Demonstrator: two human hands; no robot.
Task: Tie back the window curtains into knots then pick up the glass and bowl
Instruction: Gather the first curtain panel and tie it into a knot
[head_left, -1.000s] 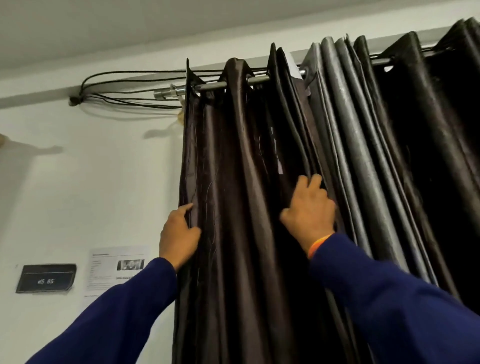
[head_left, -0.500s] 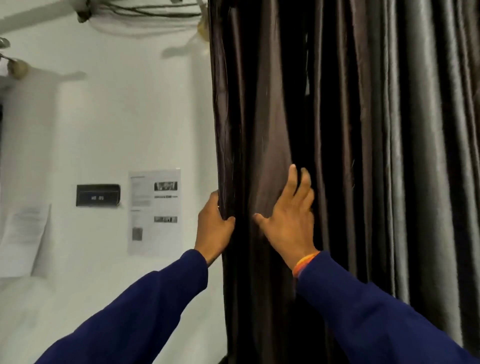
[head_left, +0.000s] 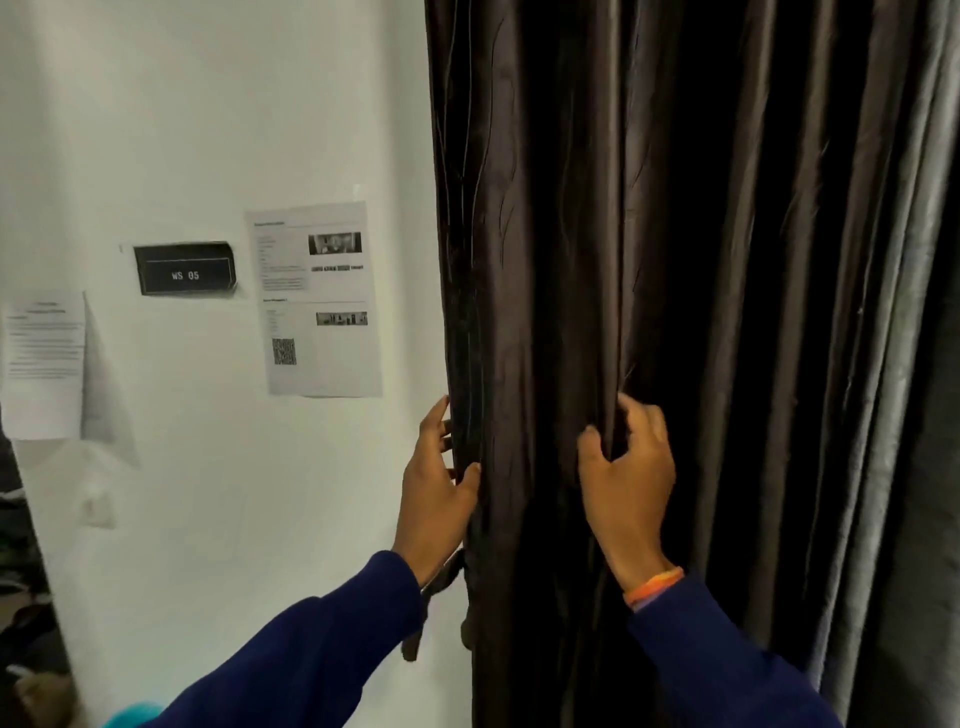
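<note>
Our left hand (head_left: 434, 499) curled round the left edge of the dark brown curtain (head_left: 649, 260), our right hand (head_left: 626, 467) pinching a fold further right, curtain hanging unknotted beside the white wall (head_left: 208, 130), printed sheet (head_left: 317, 301) to its left

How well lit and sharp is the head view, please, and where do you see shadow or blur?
Head view: the white wall is bright and evenly lit; the dark brown satin curtain sinks into near-black folds with faint sheen; the printed sheet with QR code is too soft to read; the right hand looks slightly blurred.
</note>
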